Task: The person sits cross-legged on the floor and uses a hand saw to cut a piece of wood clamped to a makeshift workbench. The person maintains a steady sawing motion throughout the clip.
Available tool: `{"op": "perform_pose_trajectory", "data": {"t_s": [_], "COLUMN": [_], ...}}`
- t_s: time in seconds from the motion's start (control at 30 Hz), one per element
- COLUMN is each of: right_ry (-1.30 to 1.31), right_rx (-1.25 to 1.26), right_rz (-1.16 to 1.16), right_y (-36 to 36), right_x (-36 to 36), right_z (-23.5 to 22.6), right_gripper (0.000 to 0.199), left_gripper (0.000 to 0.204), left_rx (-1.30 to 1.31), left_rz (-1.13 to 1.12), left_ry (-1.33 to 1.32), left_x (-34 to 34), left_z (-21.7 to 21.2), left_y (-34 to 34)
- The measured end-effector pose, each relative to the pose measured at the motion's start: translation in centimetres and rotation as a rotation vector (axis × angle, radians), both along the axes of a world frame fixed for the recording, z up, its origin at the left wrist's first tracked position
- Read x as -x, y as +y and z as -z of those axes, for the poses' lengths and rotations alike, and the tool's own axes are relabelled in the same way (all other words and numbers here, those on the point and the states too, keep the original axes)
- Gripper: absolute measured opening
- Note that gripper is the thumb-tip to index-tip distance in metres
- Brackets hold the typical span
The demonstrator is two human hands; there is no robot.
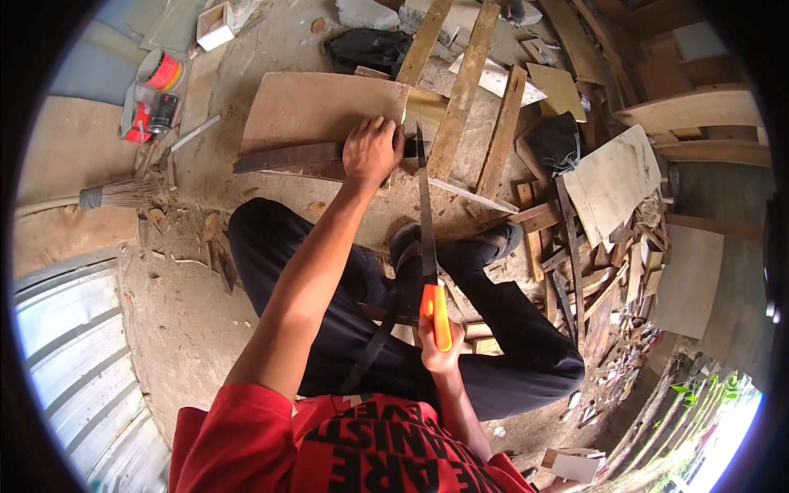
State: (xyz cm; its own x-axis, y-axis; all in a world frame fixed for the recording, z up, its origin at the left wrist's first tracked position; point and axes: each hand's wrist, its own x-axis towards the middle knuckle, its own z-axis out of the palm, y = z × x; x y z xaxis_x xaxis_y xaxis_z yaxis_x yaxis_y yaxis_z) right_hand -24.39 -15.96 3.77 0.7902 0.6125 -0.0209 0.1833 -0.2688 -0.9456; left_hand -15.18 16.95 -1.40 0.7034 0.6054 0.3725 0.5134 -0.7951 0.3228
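My right hand is wrapped tight round the saw's smooth orange handle; its thin steel blade tip is hard to make out. Farther off, my left hand presses flat on a dark rough plank, hiding the cut.

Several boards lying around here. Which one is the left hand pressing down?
The dark narrow board, held by the left hand beside the saw. It lies crosswise on the pale plywood sheet; the other planks run lengthwise, untouched.
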Motion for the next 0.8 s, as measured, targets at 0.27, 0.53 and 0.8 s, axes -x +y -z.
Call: {"op": "perform_pose_trajectory", "data": {"t_s": [0.27, 0.53, 0.8], "right_ry": [0.138, -0.025, 0.086], "right_rx": [-0.056, 0.052, -0.15], "right_rz": [0.029, -0.048, 0.037], "right_y": [9.3, -0.7, 10.8], "right_x": [-7.5, -0.3, -8.0], "right_z": [0.4, -0.1, 2.5], "right_gripper": [0.02, 0.011, 0.017], "left_gripper": [0.017, 0.016, 0.019], "left_rx": [-0.011, -0.006, 0.007], "left_rz": [0.009, -0.016, 0.015], "left_ry": [-0.008, -0.051, -0.042], "left_x": [-0.7, -0.4, -0.8], "left_z": [-0.2, -0.1, -0.5], "left_y": [0.2, -0.3, -0.2]}}
